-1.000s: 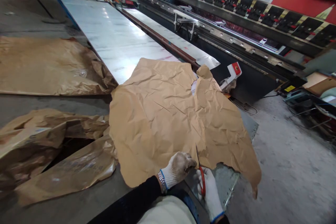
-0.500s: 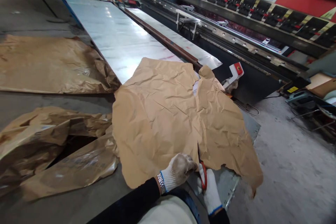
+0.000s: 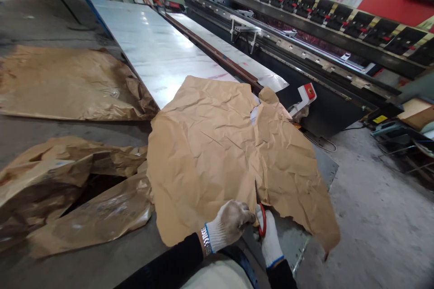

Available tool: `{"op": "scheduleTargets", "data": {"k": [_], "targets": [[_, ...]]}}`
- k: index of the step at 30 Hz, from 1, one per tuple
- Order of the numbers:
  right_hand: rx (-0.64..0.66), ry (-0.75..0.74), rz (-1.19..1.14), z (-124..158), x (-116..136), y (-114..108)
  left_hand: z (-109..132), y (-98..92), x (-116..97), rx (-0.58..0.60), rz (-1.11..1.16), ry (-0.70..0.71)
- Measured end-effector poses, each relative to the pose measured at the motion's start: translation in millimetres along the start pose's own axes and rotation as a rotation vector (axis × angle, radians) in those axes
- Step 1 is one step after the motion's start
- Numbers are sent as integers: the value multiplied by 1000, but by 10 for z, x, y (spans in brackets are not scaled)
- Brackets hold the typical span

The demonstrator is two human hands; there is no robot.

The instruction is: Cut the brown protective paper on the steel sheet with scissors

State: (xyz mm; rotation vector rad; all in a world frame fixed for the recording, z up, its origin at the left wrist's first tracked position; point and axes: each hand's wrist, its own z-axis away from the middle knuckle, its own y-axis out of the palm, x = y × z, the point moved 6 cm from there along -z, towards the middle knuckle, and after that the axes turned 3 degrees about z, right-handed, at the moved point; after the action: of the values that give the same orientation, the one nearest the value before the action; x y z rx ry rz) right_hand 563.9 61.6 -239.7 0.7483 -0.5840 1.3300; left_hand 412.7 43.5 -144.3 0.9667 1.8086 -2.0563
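Note:
A large crumpled sheet of brown paper point(image 3: 217, 144) lies over the near end of a long shiny metal sheet point(image 3: 152, 49). My left hand point(image 3: 229, 225), in a dirty white glove, pinches the paper's near edge. My right hand point(image 3: 270, 235), also gloved, grips red-handled scissors point(image 3: 261, 221) whose blades point away from me into the paper just right of my left hand. A cut runs up from that edge.
More crumpled brown paper point(image 3: 68, 189) is piled at the left and another sheet point(image 3: 64, 83) lies farther back. A red and black press brake point(image 3: 322, 31) runs along the right. A red-and-white pedal unit point(image 3: 305, 95) sits past the paper. Grey concrete floor point(image 3: 379, 216) lies at the right.
The scissors and my right hand have pushed a little farther forward into the paper. My left hand has stayed pinching the edge, and my view has shifted slightly.

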Motion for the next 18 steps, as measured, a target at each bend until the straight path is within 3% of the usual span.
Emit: {"op": "scheduleTargets", "data": {"k": [5, 13, 18], "targets": [[-7, -69, -83, -132, 133, 153, 25, -14, -10, 6, -28, -4], [2, -188, 145, -187, 411, 327, 89, -52, -40, 5, 2, 12], [86, -174, 185, -249, 476, 448, 126, -108, -100, -27, 12, 29]]}}
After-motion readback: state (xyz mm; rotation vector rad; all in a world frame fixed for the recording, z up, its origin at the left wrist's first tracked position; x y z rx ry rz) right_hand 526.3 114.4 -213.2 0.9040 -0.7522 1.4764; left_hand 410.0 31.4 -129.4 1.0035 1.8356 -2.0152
